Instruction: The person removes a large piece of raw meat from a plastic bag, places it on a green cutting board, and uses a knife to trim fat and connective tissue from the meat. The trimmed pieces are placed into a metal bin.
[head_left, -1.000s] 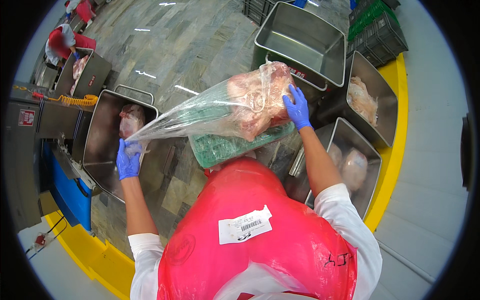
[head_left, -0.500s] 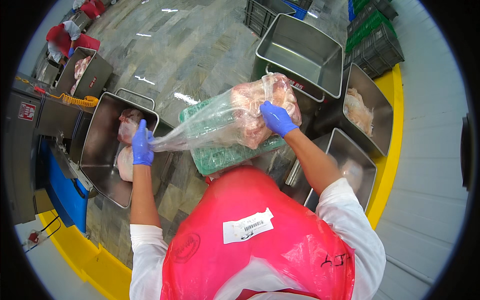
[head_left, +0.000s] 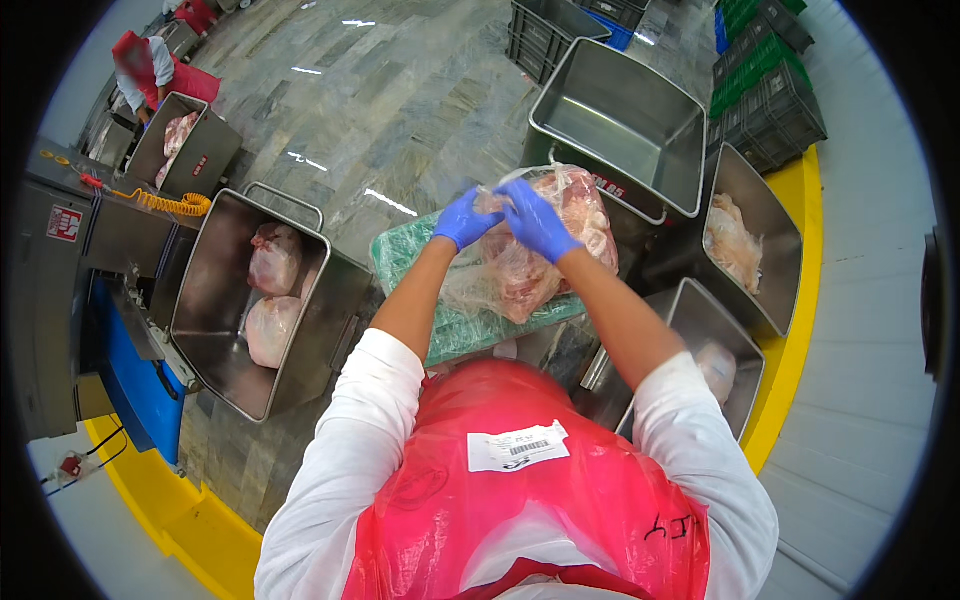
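In front of me, a large piece of raw pink meat (head_left: 525, 290) lies loosely wrapped in a clear plastic bag (head_left: 470, 290). It rests on a green surface (head_left: 400, 255) covered in clear film. My left hand (head_left: 462, 220), in a blue glove, is closed on the gathered plastic above the meat's left side. Close beside it, my right hand (head_left: 540, 225), also blue-gloved, grips the same plastic over the top of the meat. Some fingertips of both hands are hidden by the plastic and by each other.
A steel tub (head_left: 190, 300) with two bagged meat pieces (head_left: 272, 330) stands at left. More steel tubs (head_left: 690, 130) are at right, some holding meat. Grey crates (head_left: 775, 115) are stacked by the wall. Far left, a person (head_left: 160, 75) works at another tub.
My left hand has moved from the left tub to the right, up beside my right hand. The plastic that was stretched out leftwards is now bunched over the meat.
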